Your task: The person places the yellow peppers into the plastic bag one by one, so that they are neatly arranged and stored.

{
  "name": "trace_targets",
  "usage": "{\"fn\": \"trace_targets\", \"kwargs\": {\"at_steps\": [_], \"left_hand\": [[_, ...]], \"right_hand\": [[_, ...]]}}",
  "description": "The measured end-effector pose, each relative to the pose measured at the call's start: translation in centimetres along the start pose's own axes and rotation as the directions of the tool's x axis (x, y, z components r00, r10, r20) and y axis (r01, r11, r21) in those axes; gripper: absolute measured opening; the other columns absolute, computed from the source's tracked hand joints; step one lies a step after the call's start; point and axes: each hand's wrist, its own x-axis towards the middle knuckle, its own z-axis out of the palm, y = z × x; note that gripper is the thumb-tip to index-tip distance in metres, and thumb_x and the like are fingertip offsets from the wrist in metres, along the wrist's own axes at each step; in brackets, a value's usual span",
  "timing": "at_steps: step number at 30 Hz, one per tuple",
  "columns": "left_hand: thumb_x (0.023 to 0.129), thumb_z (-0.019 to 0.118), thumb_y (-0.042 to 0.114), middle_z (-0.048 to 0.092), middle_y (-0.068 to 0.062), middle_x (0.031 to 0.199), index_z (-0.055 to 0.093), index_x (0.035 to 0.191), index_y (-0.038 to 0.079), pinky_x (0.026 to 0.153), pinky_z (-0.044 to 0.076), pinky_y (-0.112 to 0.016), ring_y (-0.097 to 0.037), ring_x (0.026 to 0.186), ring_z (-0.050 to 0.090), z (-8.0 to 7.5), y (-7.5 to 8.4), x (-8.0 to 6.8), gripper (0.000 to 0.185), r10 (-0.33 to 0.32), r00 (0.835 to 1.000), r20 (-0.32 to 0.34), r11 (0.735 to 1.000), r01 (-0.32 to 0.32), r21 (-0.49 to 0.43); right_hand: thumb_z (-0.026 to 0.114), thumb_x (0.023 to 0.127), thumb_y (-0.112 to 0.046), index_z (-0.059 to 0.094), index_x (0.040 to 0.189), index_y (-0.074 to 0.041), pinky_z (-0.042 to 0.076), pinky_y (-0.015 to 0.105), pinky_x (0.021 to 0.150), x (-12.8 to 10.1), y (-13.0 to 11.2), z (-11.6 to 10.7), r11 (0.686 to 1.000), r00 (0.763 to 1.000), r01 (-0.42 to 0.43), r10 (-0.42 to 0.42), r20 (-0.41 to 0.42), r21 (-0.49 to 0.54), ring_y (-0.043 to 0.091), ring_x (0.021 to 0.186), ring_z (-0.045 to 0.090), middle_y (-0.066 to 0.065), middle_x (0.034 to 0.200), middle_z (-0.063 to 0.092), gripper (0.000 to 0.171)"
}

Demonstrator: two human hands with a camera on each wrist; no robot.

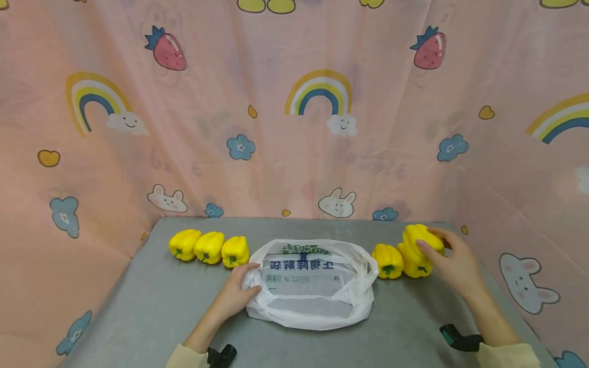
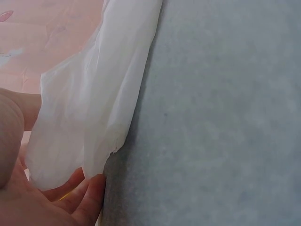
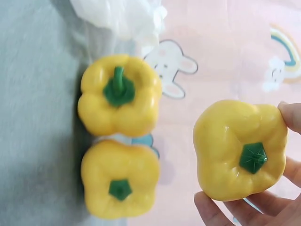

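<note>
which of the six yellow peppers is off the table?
The pepper gripped by the right hand, at the far right. It is lifted above the pair left of it; the three by the bag lie on the table.

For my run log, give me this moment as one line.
left hand: grips bag edge | right hand: holds pepper above table | two peppers right of bag | three peppers left

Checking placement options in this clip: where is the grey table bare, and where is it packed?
Bare grey table lies in front of the white bag, on both sides toward the near edge. The back is crowded: three peppers on one side, two peppers on the other, where the right hand holds a sixth pepper. The left hand pinches the bag rim.
</note>
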Motion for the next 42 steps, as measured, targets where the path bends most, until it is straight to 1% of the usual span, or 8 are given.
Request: {"fn": "trace_targets", "kwargs": {"at_steps": [6, 13, 16, 20, 23, 27, 32, 42], "left_hand": [[0.092, 0.072, 0.012, 0.047, -0.02, 0.143, 0.059, 0.137, 0.013, 0.109, 0.03, -0.068, -0.04, 0.129, 0.045, -0.1, 0.1, 0.0, 0.047, 0.0, 1.0, 0.005, 1.0, 0.0, 0.001], [0.091, 0.073, 0.012, 0.048, -0.02, 0.143, 0.059, 0.138, 0.012, 0.108, 0.033, -0.066, -0.04, 0.131, 0.046, 0.0, 0.0, 0.1, 0.049, 0.016, 1.0, -0.005, 1.0, -0.016, 0.015], [0.091, 0.072, 0.012, 0.048, -0.019, 0.143, 0.059, 0.138, 0.013, 0.109, 0.033, -0.065, -0.04, 0.132, 0.046, 0.1, -0.1, 0.1, 0.049, 0.007, 1.0, -0.004, 1.0, -0.007, 0.014], [0.091, 0.072, 0.012, 0.047, -0.019, 0.143, 0.059, 0.138, 0.013, 0.108, 0.033, -0.066, -0.04, 0.131, 0.046, 0.1, 0.0, 0.0, 0.048, 0.007, 1.0, 0.0, 1.0, -0.007, 0.011], [0.092, 0.072, 0.012, 0.047, -0.019, 0.143, 0.059, 0.138, 0.013, 0.108, 0.033, -0.066, -0.04, 0.13, 0.046, 0.1, 0.0, 0.0, 0.048, 0.007, 1.0, 0.002, 1.0, -0.007, 0.011], [0.092, 0.072, 0.011, 0.047, -0.019, 0.143, 0.059, 0.138, 0.013, 0.107, 0.033, -0.066, -0.04, 0.13, 0.046, 0.1, 0.0, 0.0, 0.048, 0.005, 1.0, 0.0, 1.0, -0.005, 0.013], [0.092, 0.072, 0.011, 0.047, -0.019, 0.142, 0.059, 0.138, 0.013, 0.107, 0.034, -0.066, -0.04, 0.129, 0.046, 0.1, 0.1, 0.0, 0.048, 0.002, 1.0, 0.004, 1.0, -0.002, 0.017], [0.091, 0.073, 0.014, 0.048, -0.018, 0.142, 0.059, 0.137, 0.014, 0.106, 0.034, -0.068, -0.039, 0.128, 0.047, 0.1, 0.1, -0.1, 0.048, 0.001, 1.0, 0.006, 1.0, -0.001, 0.028]], "right_hand": [[0.061, 0.1, -0.045, 0.046, 0.147, 0.001, 0.044, 0.043, 0.08, -0.1, -1.5, 1.0, 1.0, 1.0, 0.02, -0.02, 0.013, -0.006, 0.041, 0.116, 0.048, 0.027, 0.139, 0.05, 0.068], [0.063, 0.1, -0.042, 0.048, 0.144, 0.003, 0.046, 0.06, 0.09, -0.3, -2.4, 2.7, 0.997, 0.997, 0.076, -0.076, 0.016, 0.012, 0.043, 0.116, 0.051, 0.028, 0.137, 0.052, 0.065], [0.064, 0.1, -0.041, 0.051, 0.143, 0.003, 0.049, 0.051, 0.088, -0.3, -2.8, 3.4, 0.995, 0.995, 0.095, -0.095, 0.015, 0.012, 0.04, 0.112, 0.054, 0.026, 0.134, 0.054, 0.063], [0.065, 0.099, -0.041, 0.053, 0.141, 0.001, 0.049, 0.045, 0.086, -0.3, -3.2, 4.5, 0.994, 0.994, 0.108, -0.108, 0.023, 0.01, 0.037, 0.109, 0.056, 0.024, 0.132, 0.057, 0.061], [0.065, 0.099, -0.042, 0.052, 0.142, 0.001, 0.05, 0.051, 0.088, -0.4, -3.6, 5.2, 0.995, 0.994, 0.099, -0.1, 0.036, 0.027, 0.036, 0.109, 0.055, 0.023, 0.133, 0.057, 0.062], [0.065, 0.099, -0.044, 0.05, 0.143, 0.001, 0.051, 0.052, 0.09, -0.5, -4.4, 6.0, 0.995, 0.994, 0.08, -0.084, 0.067, 0.065, 0.036, 0.11, 0.055, 0.023, 0.135, 0.055, 0.064], [0.065, 0.099, -0.045, 0.049, 0.144, 0.001, 0.05, 0.052, 0.094, -0.6, -5.2, 7.0, 0.992, 0.992, 0.063, -0.074, 0.1, 0.105, 0.036, 0.113, 0.054, 0.022, 0.138, 0.054, 0.066], [0.068, 0.097, -0.043, 0.054, 0.141, -0.002, 0.05, 0.052, 0.098, -0.7, -6.3, 9.6, 0.987, 0.99, 0.084, -0.098, 0.1, 0.139, 0.034, 0.115, 0.056, 0.02, 0.136, 0.056, 0.062]]}}
